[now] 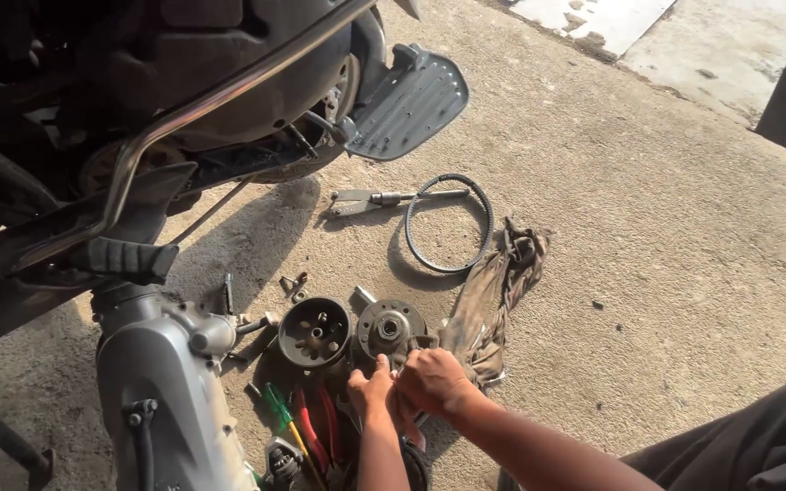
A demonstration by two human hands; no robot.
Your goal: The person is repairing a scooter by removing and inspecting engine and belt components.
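Metal clutch part: a round clutch assembly [391, 329] lies on the concrete floor [648, 273], just above both hands, beside a dark clutch bell [316, 333].
Right hand: right hand [431, 382] is closed around something small at the assembly's lower edge; what it grips cannot be made out.
Left hand: left hand [371, 393] presses against the right, fingers curled; its hold is unclear.
Near things: a rag [493, 291] touches the assembly's right side; screwdrivers [297, 427] with green and red handles lie by the left wrist.
Farther out: drive belt [452, 223], a wrench-like tool [384, 198], the scooter engine case [170, 382].
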